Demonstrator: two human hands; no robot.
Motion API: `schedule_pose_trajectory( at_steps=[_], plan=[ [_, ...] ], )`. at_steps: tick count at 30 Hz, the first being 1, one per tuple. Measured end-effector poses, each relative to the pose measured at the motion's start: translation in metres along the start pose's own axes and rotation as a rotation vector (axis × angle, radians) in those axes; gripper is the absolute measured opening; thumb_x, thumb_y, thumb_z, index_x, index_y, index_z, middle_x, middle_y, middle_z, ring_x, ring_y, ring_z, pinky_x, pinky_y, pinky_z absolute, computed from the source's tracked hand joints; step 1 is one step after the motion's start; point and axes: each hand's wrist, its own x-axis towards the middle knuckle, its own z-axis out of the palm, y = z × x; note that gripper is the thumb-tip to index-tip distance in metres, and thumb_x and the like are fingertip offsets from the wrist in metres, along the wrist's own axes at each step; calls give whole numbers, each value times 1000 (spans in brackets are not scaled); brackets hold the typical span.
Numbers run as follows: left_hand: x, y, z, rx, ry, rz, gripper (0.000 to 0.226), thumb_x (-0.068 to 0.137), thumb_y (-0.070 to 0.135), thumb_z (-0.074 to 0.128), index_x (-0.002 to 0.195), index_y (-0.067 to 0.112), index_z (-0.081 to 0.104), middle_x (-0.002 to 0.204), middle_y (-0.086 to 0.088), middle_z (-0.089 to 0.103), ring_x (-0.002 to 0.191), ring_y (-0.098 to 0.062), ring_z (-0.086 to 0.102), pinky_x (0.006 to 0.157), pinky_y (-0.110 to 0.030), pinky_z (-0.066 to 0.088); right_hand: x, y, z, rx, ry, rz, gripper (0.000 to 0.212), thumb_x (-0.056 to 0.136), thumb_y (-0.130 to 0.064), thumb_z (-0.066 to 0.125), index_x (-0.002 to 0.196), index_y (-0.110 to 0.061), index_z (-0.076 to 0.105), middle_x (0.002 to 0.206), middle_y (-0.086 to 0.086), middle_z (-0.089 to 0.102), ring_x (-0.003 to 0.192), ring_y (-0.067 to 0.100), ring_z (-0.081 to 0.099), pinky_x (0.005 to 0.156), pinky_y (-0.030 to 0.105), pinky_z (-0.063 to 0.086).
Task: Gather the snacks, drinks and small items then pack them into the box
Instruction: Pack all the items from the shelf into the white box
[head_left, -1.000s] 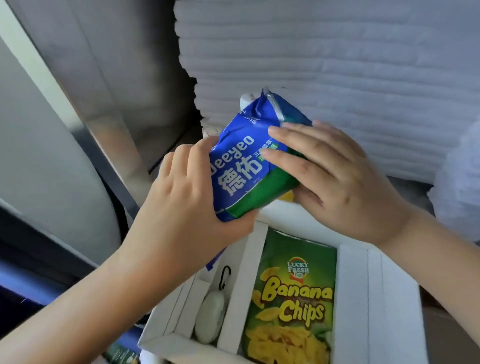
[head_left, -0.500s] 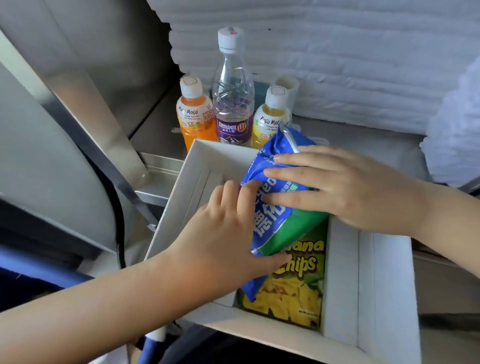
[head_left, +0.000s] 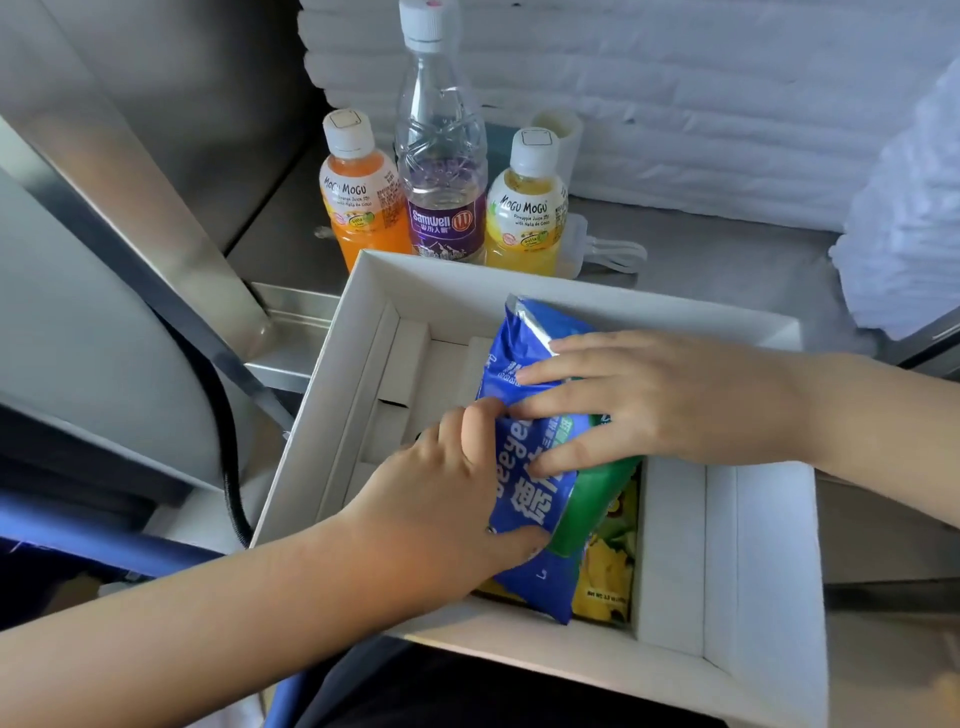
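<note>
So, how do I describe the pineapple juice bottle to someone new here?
Find the white box; three bottles stand in a row behind its far wall. Take the pineapple juice bottle at the right end, beside the tall water bottle. Only it is pale yellow; the other short bottle is orange.

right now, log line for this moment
step: blue Deeyeo pack into white box; left hand: grips pack; right hand: presses pack; below: banana chips bag; outside: Samwell water bottle, orange Mogu Mogu, pineapple Mogu Mogu
</note>
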Motion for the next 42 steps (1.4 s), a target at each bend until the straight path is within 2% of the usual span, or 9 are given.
schedule_pose_trajectory(
  at_steps=[3,11,15,19,22,26,29,32,42],
  plan=[
    [3,-5,2,0,-139,16,84,82,67,46,138,27,-3,139,0,35,122,-15,41,84,-20,29,-5,1,2,-124,-12,-49,46,86,-17,67,127,-34,55,138,3,51,131,27,40,108,45,32],
    [4,-16,-2,-131,-481,108,65,83,57,53,131,27,20,110,6,52,83,-8,47,63,-19,33,-8,12,27,-207,-139,1,94,58,2,71,139,-31,35,149,4,31,137,26,27,108,44,22],
    [4,-14,0,-99,-562,193,59,89,55,46,137,31,22,126,8,48,97,-8,44,78,-23,34,-13,18,44,-202,-130,-6,104,49,0,75,139,-30,34,147,4,32,134,26,30,105,43,25],
    [6,-12,1,-64,-587,289,48,94,48,40,138,34,27,136,11,40,116,-9,42,89,-27,33,-17,12,38,-151,-255,62,109,34,-8,85,133,-27,43,140,7,48,125,29,51,93,38,46],
    [11,-12,-2,-27,-482,355,42,97,44,38,138,34,32,128,11,40,115,-6,38,91,-21,30,-23,4,26,-37,-279,139,85,59,-12,80,136,-26,47,147,9,41,131,30,44,99,36,36],
    [21,-8,-4,109,-269,472,50,96,45,40,142,28,28,136,3,31,123,-14,33,101,-31,33,-22,-1,9,57,-417,290,60,92,-42,51,145,-32,26,155,-4,22,138,16,26,105,34,37],
    [28,-1,6,293,-269,561,65,97,47,37,149,28,4,157,-5,-3,142,-23,-1,115,-37,7,-14,-2,6,33,-510,337,67,93,-51,44,149,-33,12,156,-6,11,140,14,18,108,35,34],
    [32,3,19,420,-446,549,66,100,46,28,147,29,-15,151,-6,-30,139,-28,-27,113,-39,-10,-14,-4,11,54,-589,358,75,94,-52,43,150,-34,-3,159,-5,-4,145,15,6,113,34,28],
    [41,-4,26,411,-509,419,88,94,54,40,142,24,-28,148,-2,-34,139,-24,-26,113,-38,-9,-2,-8,12,111,-787,417,87,93,-47,49,148,-31,-15,157,-1,-21,146,21,-8,109,40,34]
  ],
)
